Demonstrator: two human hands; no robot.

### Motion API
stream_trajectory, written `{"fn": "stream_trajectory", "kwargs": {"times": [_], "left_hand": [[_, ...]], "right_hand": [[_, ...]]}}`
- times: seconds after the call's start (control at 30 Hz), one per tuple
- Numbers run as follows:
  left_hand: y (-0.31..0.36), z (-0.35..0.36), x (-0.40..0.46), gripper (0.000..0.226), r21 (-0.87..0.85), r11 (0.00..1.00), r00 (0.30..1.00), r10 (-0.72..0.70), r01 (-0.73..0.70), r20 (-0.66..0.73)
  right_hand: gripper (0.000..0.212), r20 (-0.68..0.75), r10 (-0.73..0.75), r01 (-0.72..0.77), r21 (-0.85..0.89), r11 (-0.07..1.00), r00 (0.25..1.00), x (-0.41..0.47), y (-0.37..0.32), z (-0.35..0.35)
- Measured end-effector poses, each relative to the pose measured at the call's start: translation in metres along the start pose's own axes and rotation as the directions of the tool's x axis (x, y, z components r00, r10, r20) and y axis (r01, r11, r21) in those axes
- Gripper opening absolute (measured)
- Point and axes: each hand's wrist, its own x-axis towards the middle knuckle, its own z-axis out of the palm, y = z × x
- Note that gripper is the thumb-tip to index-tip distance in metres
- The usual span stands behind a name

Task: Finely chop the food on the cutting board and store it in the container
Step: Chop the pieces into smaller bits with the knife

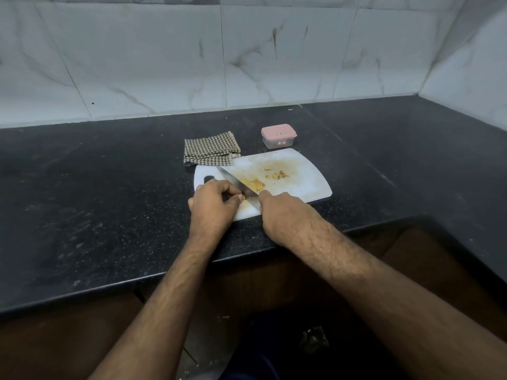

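Head camera is looking down over two bare forearms reaching across a black speckled countertop [96,215] toward a white cutting board [301,185]. Right hand [282,212] is gripping the handle of a knife [238,183], fingers wrapped over it so the handle itself is hidden; the blade is angling up and to the left across the board, its tip pointing near the board's black hanging hole. Left hand [214,204] is sitting on the near left corner of the board with fingers curled in, and its fingertips are bunched right against the blade's left side, seemingly pinching a small bit of the yellowish food [256,183], though what lies beneath the fingers is hard to make out. A small heap of that food is lying just to the right of the blade, and a few more loose pieces [277,175] are scattered nearer the middle of the board, over a yellow stain.

Behind the board, a small clear container [278,138] with a pink lid is standing shut on the counter, apart from the board's far edge. To its left a folded checked cloth [211,152] is lying with one corner touching the board. Marbled white tiles [247,56] are running along the wall behind.
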Motion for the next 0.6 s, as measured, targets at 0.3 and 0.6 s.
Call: {"fn": "stream_trajectory", "kwargs": {"times": [0.3, 0.6], "left_hand": [[0.002, 0.000, 0.000, 0.018, -0.024, 0.999, 0.999, -0.032, 0.032, -0.004], [0.001, 0.001, 0.001, 0.015, -0.045, 0.999, 0.999, -0.021, 0.019, -0.049]], "right_hand": [[0.018, -0.091, -0.015, 0.029, 0.157, 0.987, 0.996, -0.001, 0.021, 0.019], [0.028, -0.081, -0.075, 0.106, 0.527, 0.843, 0.994, 0.013, 0.054, 0.013]]}}
